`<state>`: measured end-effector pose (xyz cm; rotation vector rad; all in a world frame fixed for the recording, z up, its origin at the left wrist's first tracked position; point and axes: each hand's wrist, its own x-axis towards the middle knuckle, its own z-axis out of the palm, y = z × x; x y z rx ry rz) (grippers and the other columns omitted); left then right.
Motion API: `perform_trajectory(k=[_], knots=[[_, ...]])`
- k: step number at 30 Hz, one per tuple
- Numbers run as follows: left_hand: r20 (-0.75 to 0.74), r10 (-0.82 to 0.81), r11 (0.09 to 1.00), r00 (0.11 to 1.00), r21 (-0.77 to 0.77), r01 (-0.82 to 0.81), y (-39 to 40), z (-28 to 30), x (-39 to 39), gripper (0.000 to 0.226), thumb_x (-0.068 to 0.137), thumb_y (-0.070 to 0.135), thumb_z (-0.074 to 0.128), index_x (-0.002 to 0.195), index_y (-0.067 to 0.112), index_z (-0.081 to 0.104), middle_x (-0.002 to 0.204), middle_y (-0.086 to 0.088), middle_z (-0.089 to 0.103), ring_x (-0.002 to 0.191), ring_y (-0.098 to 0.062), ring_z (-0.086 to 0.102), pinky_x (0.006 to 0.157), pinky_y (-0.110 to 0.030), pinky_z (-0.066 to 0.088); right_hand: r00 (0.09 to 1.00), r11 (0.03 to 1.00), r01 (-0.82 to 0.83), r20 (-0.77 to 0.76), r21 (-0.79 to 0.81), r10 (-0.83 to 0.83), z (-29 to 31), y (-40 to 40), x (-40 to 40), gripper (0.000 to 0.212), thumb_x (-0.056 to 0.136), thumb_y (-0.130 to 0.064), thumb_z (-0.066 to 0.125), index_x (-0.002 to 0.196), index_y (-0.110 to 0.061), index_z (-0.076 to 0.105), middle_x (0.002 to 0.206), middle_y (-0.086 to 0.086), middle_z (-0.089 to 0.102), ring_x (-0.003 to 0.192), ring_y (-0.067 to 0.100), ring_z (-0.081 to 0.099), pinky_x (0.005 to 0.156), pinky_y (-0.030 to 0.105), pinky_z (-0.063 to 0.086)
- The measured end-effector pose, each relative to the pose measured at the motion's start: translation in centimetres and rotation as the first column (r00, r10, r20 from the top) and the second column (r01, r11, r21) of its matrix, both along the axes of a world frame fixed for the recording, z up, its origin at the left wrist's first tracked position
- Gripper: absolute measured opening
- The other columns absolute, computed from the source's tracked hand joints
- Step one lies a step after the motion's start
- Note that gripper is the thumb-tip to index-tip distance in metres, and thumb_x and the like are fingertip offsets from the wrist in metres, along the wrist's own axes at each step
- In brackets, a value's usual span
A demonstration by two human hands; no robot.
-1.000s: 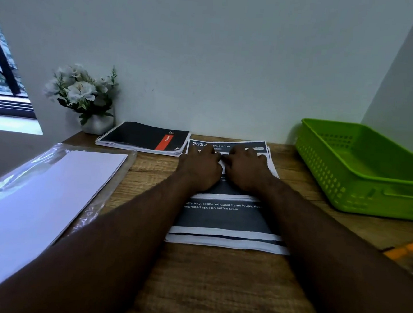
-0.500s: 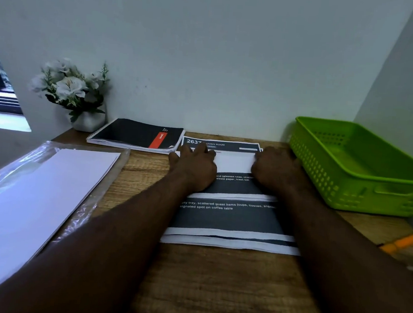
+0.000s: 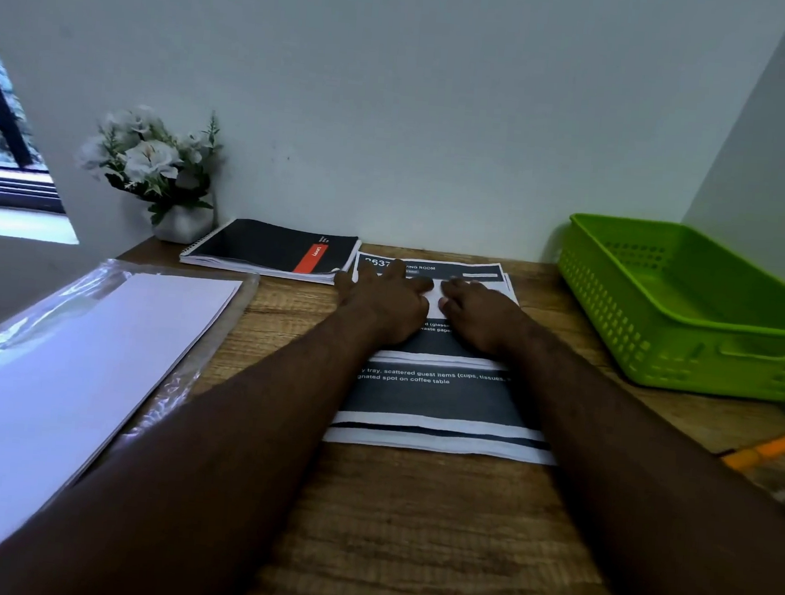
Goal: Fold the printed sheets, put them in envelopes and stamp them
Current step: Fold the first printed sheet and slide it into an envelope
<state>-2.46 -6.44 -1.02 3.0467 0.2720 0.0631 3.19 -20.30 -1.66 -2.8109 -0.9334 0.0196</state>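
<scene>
While both hands lie flat on the paper, I read this as the folding step: my left hand point(image 3: 387, 304) and right hand point(image 3: 476, 315) sit side by side just above the middle of the frame, fingers stretched out and pressing down on the far half of the printed sheets point(image 3: 439, 399), nothing pinched. The stack runs from under my palms down toward the centre of the frame, its near edges slightly fanned, its far end almost touching the wall.

Judging from that, a crease looks to be getting pressed in, though I cannot tell whether the top sheet is already doubled over. The next move probably calls for running the fingers outward along the fold line, keeping the edges square, then lifting only the top sheet.

At lower left lie the envelopes point(image 3: 70, 366) in a clear plastic wrap, well apart from my hands. A black notebook point(image 3: 272, 250) sits just left of the stack, a flower pot point(image 3: 183, 222) behind it. At right stands a green basket point(image 3: 689, 320); an orange object point(image 3: 773, 449) shows at the right edge. No stamp is visible on the wooden desk point(image 3: 409, 533).
</scene>
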Motion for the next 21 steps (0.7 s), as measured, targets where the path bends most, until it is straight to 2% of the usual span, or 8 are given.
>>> perform_trajectory(k=[2, 5, 10, 12, 14, 16, 18, 21], knots=[[0.022, 0.019, 0.997, 1.0, 0.069, -0.02, 0.1, 0.0, -0.2, 0.05, 0.096, 0.034, 0.029, 0.146, 0.036, 0.03, 0.156, 0.0, 0.022, 0.141, -0.038, 0.019, 0.108, -0.064, 0.01, 1.0, 1.0, 0.004, 0.01, -0.021, -0.004, 0.2, 0.0, -0.2, 0.046, 0.103, -0.029, 0.027, 0.143, -0.008, 0.036, 0.156, 0.009, 0.026, 0.141, 0.028, 0.028, 0.113, 0.043, 0.026], [0.086, 0.07, 0.981, 0.994, 0.173, -0.084, 1.3, 0.2, -1.0, 0.044, 0.094, 0.025, 0.034, 0.137, 0.022, 0.043, 0.145, -0.004, 0.038, 0.132, -0.035, 0.032, 0.106, -0.055, 0.018, 1.0, 1.0, 0.006, 0.001, -0.028, -0.006, 0.2, 0.0, -0.2, 0.047, 0.104, -0.03, 0.025, 0.147, -0.011, 0.03, 0.158, 0.007, 0.022, 0.143, 0.027, 0.023, 0.115, 0.042, 0.022], [0.178, 0.139, 0.903, 0.974, 0.38, -0.198, 2.8, 0.4, -2.6, 0.035, 0.089, 0.021, 0.042, 0.121, 0.018, 0.057, 0.127, -0.005, 0.052, 0.122, -0.031, 0.041, 0.102, -0.043, 0.025, 1.0, 1.0, -0.002, -0.004, 0.003, 0.002, 0.2, -0.3, -0.2, 0.045, 0.104, -0.03, 0.027, 0.144, -0.012, 0.035, 0.156, 0.005, 0.026, 0.142, 0.025, 0.026, 0.114, 0.041, 0.024], [0.27, 0.101, 0.914, 0.957, 0.354, -0.196, 2.9, 0.5, -2.4, 0.034, 0.089, 0.02, 0.043, 0.119, 0.018, 0.058, 0.125, -0.007, 0.052, 0.118, -0.031, 0.042, 0.1, -0.042, 0.027, 1.0, 0.999, -0.012, 0.008, 0.032, 0.012, 0.1, -0.3, 0.0, 0.042, 0.102, -0.031, 0.03, 0.138, -0.012, 0.043, 0.15, 0.007, 0.037, 0.138, 0.024, 0.034, 0.11, 0.041, 0.03], [0.311, 0.022, 0.96, 0.95, 0.26, -0.107, 2.7, 0.2, -1.7, 0.036, 0.094, 0.025, 0.04, 0.127, 0.019, 0.052, 0.132, -0.009, 0.049, 0.122, -0.032, 0.04, 0.101, -0.045, 0.026, 1.0, 0.997, -0.018, -0.002, 0.073, 0.018, 0.0, -0.3, 0.3, 0.035, 0.1, -0.031, 0.036, 0.124, -0.012, 0.053, 0.136, 0.008, 0.05, 0.129, 0.027, 0.044, 0.103, 0.04, 0.038], [0.243, -0.026, 0.989, 0.97, 0.149, -0.011, 2.3, -0.2, -0.9, 0.042, 0.099, 0.037, 0.033, 0.137, 0.024, 0.045, 0.141, -0.007, 0.044, 0.13, -0.032, 0.036, 0.105, -0.049, 0.022, 1.0, 0.992, -0.001, -0.028, 0.123, 0.004, 0.2, -0.4, 0.5, 0.038, 0.098, -0.032, 0.044, 0.129, -0.012, 0.052, 0.139, 0.007, 0.05, 0.13, 0.026, 0.044, 0.105, 0.039, 0.036], [0.172, -0.021, 0.998, 0.985, 0.055, 0.012, 2.2, -0.4, -0.2, 0.046, 0.099, 0.043, 0.032, 0.141, 0.028, 0.041, 0.144, -0.006, 0.04, 0.134, -0.031, 0.032, 0.107, -0.051, 0.02, 0.998, 0.986, 0.044, -0.052, 0.162, -0.036, 0.5, -0.5, 0.7, 0.048, 0.094, -0.037, 0.052, 0.138, -0.017, 0.047, 0.143, 0.004, 0.048, 0.132, 0.023, 0.043, 0.109, 0.039, 0.033], [0.145, 0.02, 1.0, 0.989, 0.003, -0.021, 2.8, -0.3, 0.4, 0.044, 0.1, 0.041, 0.035, 0.142, 0.032, 0.04, 0.146, -0.008, 0.037, 0.135, -0.032, 0.031, 0.109, -0.051, 0.019, 0.995, 0.979, 0.102, -0.027, 0.175, -0.099, 1.0, -0.6, 1.4, 0.046, 0.086, -0.048, 0.06, 0.127, -0.027, 0.053, 0.132, -0.005, 0.053, 0.126, 0.02, 0.046, 0.107, 0.045, 0.031]])
